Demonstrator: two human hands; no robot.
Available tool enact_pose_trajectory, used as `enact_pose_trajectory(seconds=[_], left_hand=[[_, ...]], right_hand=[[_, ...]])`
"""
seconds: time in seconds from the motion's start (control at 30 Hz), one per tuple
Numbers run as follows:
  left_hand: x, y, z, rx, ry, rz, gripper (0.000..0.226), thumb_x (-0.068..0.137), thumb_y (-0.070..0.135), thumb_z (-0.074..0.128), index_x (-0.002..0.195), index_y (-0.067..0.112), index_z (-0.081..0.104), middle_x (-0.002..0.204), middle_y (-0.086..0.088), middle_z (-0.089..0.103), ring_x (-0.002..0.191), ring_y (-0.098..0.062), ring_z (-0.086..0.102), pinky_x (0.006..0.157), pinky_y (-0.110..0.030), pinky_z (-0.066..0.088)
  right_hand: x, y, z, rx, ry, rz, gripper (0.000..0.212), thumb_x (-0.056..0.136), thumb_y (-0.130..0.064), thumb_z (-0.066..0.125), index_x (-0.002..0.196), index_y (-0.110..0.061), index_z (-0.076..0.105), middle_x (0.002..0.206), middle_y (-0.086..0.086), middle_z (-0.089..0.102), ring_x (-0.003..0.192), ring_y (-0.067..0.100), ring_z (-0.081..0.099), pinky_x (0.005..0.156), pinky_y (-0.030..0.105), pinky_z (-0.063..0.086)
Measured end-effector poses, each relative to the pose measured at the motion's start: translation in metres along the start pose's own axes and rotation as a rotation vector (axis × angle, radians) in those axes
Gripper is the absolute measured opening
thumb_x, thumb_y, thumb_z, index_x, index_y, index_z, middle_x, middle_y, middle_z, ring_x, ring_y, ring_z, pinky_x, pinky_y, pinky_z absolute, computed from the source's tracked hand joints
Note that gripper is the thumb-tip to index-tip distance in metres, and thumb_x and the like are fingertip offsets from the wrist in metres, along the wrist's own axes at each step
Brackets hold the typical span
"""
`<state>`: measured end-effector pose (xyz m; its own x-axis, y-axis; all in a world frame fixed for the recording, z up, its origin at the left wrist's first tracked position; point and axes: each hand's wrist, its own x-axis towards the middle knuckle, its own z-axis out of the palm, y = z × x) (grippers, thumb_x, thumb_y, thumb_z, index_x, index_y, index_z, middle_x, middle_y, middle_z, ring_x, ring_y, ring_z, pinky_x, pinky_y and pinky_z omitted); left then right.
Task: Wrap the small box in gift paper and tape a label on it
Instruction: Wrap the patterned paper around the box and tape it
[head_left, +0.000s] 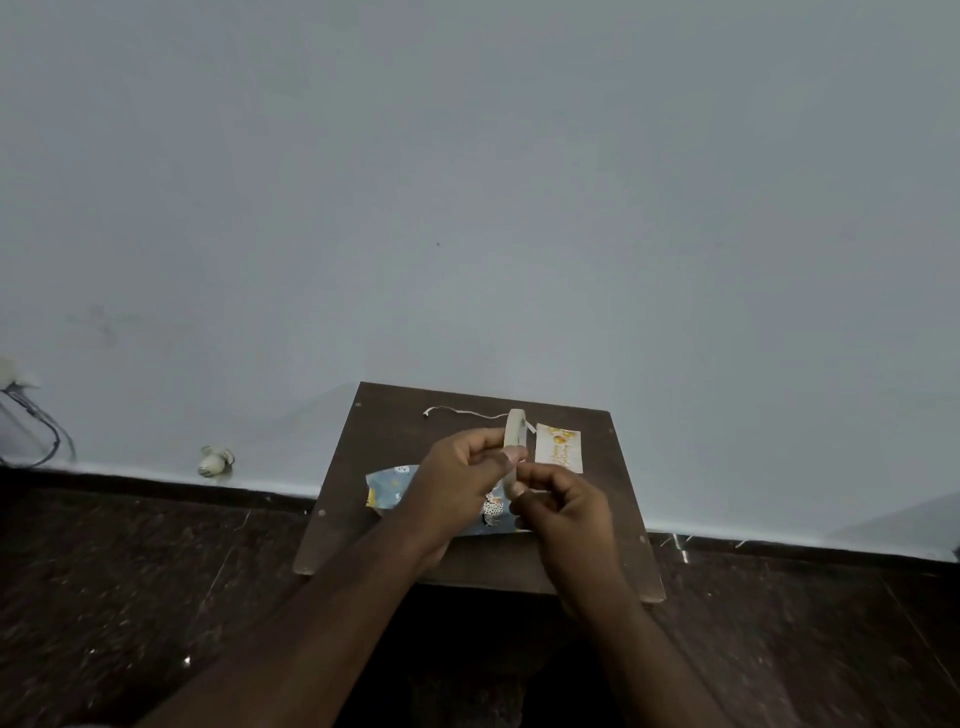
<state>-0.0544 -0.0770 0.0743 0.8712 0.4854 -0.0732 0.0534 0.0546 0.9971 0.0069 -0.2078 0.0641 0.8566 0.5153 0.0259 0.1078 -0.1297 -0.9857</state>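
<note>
Both hands' grips close on the tape roll (514, 441): left hand (457, 493) holding, right hand (563, 512) pinching.

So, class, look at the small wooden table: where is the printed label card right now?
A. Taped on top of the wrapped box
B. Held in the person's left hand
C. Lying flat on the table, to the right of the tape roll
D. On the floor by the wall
C: the label card lies flat on the table, just right of the tape roll that the left hand holds up, apart from the wrapped box.
</note>
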Motion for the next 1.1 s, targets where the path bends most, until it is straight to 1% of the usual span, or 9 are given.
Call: enact_pose_trajectory(seconds=[0.1, 0.27, 0.37, 0.5, 0.67, 0.77, 0.87, 1.0, 1.1], left_hand=[[-0.012, -0.002, -0.005, 0.04, 0.078, 0.036, 0.025, 0.092, 0.016, 0.07, 0.117, 0.014, 0.072, 0.102, 0.002, 0.078, 0.101, -0.012, 0.073, 0.09, -0.029, 0.057], [-0.029, -0.001, -0.018, 0.13, 0.144, 0.076, 0.026, 0.09, 0.017, 0.073, 0.116, 0.013, 0.072, 0.088, 0.005, 0.079, 0.086, -0.005, 0.074, 0.073, -0.014, 0.055], [-0.038, 0.002, -0.021, 0.174, 0.136, 0.084, 0.023, 0.09, 0.018, 0.074, 0.113, 0.02, 0.071, 0.086, 0.009, 0.078, 0.083, 0.0, 0.073, 0.069, -0.008, 0.052], [-0.042, 0.004, -0.021, 0.215, 0.145, 0.1, 0.033, 0.088, 0.021, 0.076, 0.12, 0.016, 0.072, 0.097, 0.006, 0.078, 0.089, -0.003, 0.073, 0.081, -0.017, 0.056], [-0.044, 0.005, -0.019, 0.255, 0.108, 0.114, 0.027, 0.089, 0.02, 0.075, 0.116, 0.021, 0.074, 0.092, 0.01, 0.078, 0.087, 0.0, 0.073, 0.081, -0.017, 0.056], [-0.045, 0.002, -0.017, 0.244, 0.12, 0.086, 0.021, 0.087, 0.019, 0.077, 0.105, 0.032, 0.074, 0.089, 0.009, 0.079, 0.087, -0.006, 0.074, 0.089, -0.036, 0.059], [-0.046, 0.001, -0.014, 0.244, 0.108, 0.062, 0.027, 0.088, 0.023, 0.076, 0.114, 0.019, 0.075, 0.085, 0.007, 0.079, 0.086, -0.009, 0.075, 0.09, -0.045, 0.058], [-0.043, 0.006, -0.012, 0.219, 0.069, -0.006, 0.037, 0.088, 0.022, 0.075, 0.124, 0.018, 0.069, 0.078, 0.004, 0.078, 0.081, -0.009, 0.075, 0.087, -0.038, 0.06], [-0.047, 0.009, -0.01, 0.182, 0.038, -0.041, 0.045, 0.087, 0.023, 0.075, 0.129, 0.031, 0.063, 0.078, 0.0, 0.078, 0.079, -0.011, 0.075, 0.069, -0.025, 0.056]], right_hand=[[-0.011, -0.009, 0.002, -0.007, -0.032, -0.001, 0.018, 0.088, -0.003, 0.072, 0.095, -0.018, 0.079, 0.087, -0.004, 0.078, 0.074, 0.008, 0.07, 0.065, 0.022, 0.054], [-0.011, -0.035, -0.008, 0.21, 0.045, 0.094, 0.012, 0.09, -0.003, 0.069, 0.099, -0.008, 0.075, 0.082, 0.008, 0.075, 0.069, 0.015, 0.066, 0.061, 0.028, 0.052], [-0.009, -0.046, -0.01, 0.164, -0.014, 0.1, 0.011, 0.09, -0.008, 0.07, 0.101, -0.008, 0.074, 0.09, 0.009, 0.077, 0.07, 0.014, 0.066, 0.061, 0.03, 0.051], [-0.008, -0.051, -0.007, 0.064, -0.037, 0.106, 0.009, 0.086, -0.011, 0.074, 0.095, -0.011, 0.074, 0.079, 0.005, 0.075, 0.067, 0.014, 0.066, 0.058, 0.029, 0.051], [-0.004, -0.056, -0.005, -0.011, -0.046, 0.084, 0.011, 0.082, -0.006, 0.076, 0.09, -0.013, 0.071, 0.065, -0.001, 0.069, 0.058, 0.01, 0.063, 0.053, 0.025, 0.047], [-0.005, -0.055, -0.006, -0.079, -0.063, 0.002, 0.015, 0.083, -0.001, 0.073, 0.088, -0.016, 0.071, 0.062, -0.004, 0.067, 0.059, 0.007, 0.062, 0.056, 0.024, 0.048], [-0.008, -0.055, -0.009, -0.31, -0.096, -0.154, 0.018, 0.088, -0.008, 0.069, 0.092, -0.026, 0.07, 0.077, -0.009, 0.071, 0.071, 0.004, 0.064, 0.067, 0.024, 0.052], [-0.008, -0.057, -0.014, -0.628, -0.151, -0.528, 0.023, 0.092, -0.006, 0.061, 0.092, -0.029, 0.062, 0.08, -0.025, 0.056, 0.083, -0.003, 0.052, 0.068, 0.008, 0.036], [-0.003, -0.055, -0.016, -0.74, -0.182, -0.659, 0.018, 0.09, -0.006, 0.064, 0.092, -0.024, 0.061, 0.082, -0.028, 0.047, 0.087, -0.004, 0.046, 0.072, 0.007, 0.034]])
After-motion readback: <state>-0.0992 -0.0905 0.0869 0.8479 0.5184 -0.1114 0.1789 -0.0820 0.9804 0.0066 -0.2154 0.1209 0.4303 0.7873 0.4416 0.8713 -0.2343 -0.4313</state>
